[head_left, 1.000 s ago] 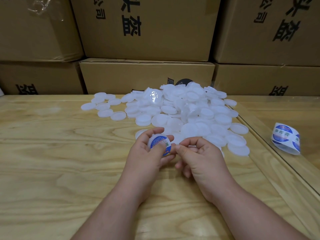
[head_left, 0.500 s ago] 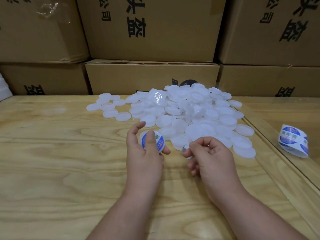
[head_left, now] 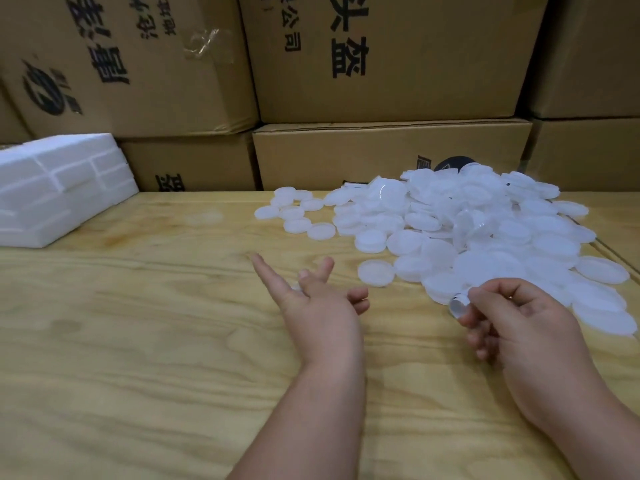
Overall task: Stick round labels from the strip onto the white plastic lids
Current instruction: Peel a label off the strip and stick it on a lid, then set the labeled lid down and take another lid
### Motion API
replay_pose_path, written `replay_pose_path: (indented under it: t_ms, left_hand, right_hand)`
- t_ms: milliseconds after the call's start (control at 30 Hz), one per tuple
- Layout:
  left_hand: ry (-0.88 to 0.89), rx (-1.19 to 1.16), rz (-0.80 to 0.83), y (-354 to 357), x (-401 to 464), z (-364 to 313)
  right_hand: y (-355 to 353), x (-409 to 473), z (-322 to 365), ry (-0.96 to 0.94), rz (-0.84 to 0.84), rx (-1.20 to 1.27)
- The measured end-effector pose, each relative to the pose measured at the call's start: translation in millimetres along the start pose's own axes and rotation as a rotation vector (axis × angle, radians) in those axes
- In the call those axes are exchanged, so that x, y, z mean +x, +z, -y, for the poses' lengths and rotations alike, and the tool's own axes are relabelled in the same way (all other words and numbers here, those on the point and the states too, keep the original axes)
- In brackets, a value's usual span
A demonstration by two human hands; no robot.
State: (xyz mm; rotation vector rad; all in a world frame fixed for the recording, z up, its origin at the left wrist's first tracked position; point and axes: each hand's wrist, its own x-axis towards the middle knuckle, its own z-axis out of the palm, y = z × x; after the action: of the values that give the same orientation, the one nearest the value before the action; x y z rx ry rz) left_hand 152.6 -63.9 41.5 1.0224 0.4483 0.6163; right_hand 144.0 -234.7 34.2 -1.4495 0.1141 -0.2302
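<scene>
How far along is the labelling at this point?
Done: at least one; the blue-labelled lid held half a second ago has left the left hand, now open, and is out of view. In hand: the right hand pinches a small curled white scrap, probably strip backing. Left: the pile of white round plastic lids on the wooden table shows no labels.

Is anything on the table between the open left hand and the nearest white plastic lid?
Nothing visible: only bare wooden table lies between the left hand and the nearest white round plastic lid.
</scene>
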Motion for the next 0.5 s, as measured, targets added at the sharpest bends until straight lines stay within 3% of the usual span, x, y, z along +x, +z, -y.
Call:
replay_pose_path:
  t_ms: [233, 400, 500]
  left_hand:
    - [-0.079, 0.029, -0.051, -2, 9, 2]
    - [-0.002, 0.389, 0.259, 2, -4, 8]
    - [0.145, 0.662, 0.462, 4, -15, 15]
  right_hand:
    - [0, -2, 2, 0.013, 0.003, 0.008]
    - [-1, -3, 1, 0.0, 0.0, -0.037]
    - [-1, -9, -2, -0.184, -0.081, -0.211]
